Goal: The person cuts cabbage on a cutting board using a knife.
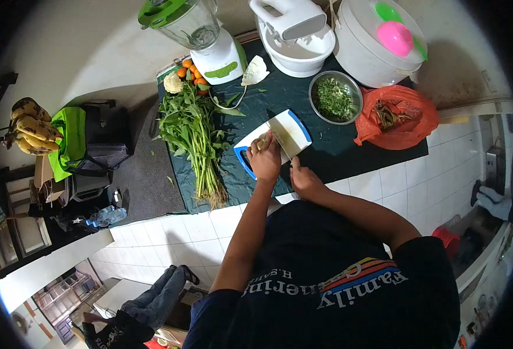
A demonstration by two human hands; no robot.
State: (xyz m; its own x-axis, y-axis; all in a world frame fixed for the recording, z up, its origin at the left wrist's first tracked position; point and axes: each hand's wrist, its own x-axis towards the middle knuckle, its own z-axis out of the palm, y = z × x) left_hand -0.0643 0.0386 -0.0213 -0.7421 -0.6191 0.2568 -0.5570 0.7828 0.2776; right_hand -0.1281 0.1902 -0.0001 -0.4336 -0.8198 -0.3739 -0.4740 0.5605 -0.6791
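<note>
My left hand (264, 156) is closed over the white cutting board with the blue rim (296, 129), its fingers curled on a small pale piece I cannot make out. Gripped by its handle in my right hand (307, 182) is a knife (284, 148), its blade lying across the board beside my left fingertips. Just beyond the board stands a metal bowl (358, 106) of chopped green leaves (333, 100). To the left lies a large bundle of leafy greens (195, 136), roots toward me.
Along the wall stand a green-and-white blender (218, 58), a white stand mixer (297, 49) and a white tub (367, 43). A red plastic bag (416, 116) sits at the right, tomatoes (186, 63) at the back left. Bananas (35, 131) are far left. Another person (134, 314) is behind at lower left.
</note>
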